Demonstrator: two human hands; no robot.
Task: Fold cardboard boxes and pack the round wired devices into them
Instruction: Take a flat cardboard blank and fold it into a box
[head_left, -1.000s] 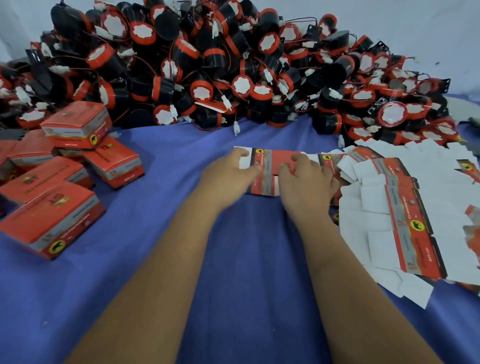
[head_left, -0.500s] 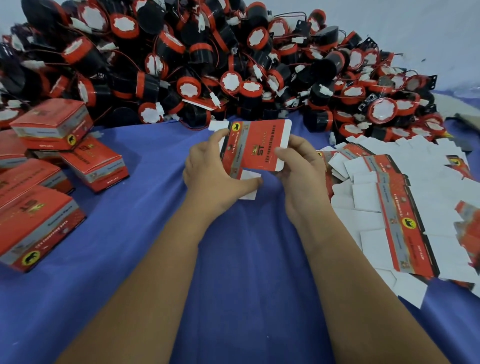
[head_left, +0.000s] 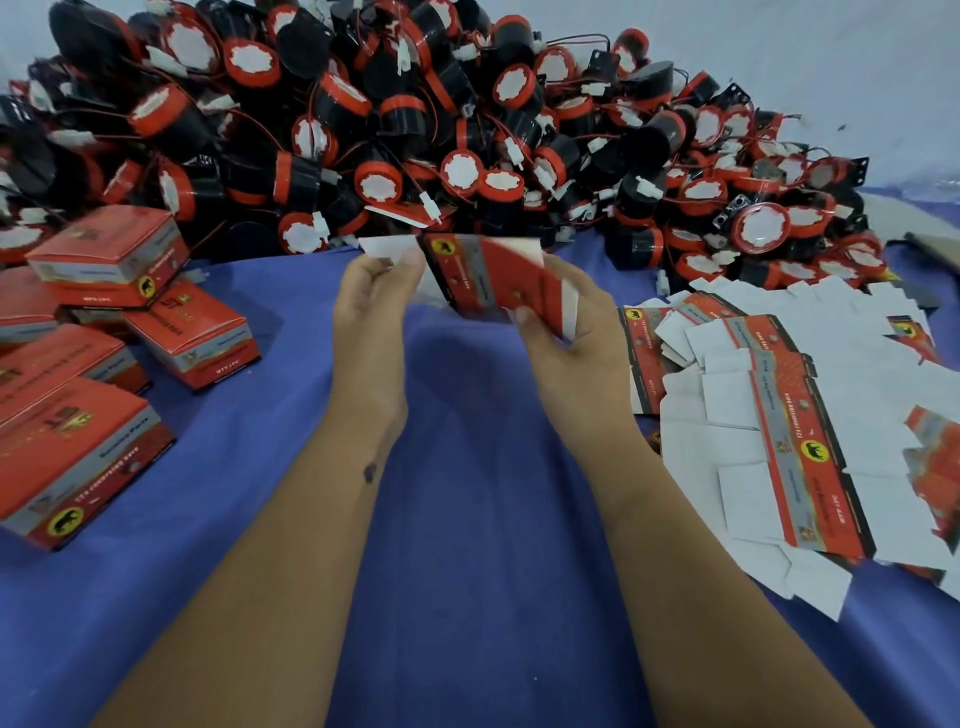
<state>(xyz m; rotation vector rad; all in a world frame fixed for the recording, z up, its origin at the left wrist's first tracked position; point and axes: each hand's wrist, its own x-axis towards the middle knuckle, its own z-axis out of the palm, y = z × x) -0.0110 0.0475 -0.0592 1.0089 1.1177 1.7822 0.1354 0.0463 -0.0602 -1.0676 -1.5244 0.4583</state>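
Lifting the box blank (head_left: 493, 280) off the worktop (head_left: 467, 519) since a second ago, we now pinch it aloft, fingers (head_left: 410, 262) of both hands clamped on its ends, opening it; devices (head_left: 467, 171) heaped beyond.

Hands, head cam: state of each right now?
Left hand: pinching the white flap of the cardboard box blank.
Right hand: gripping the same box blank at its right end.
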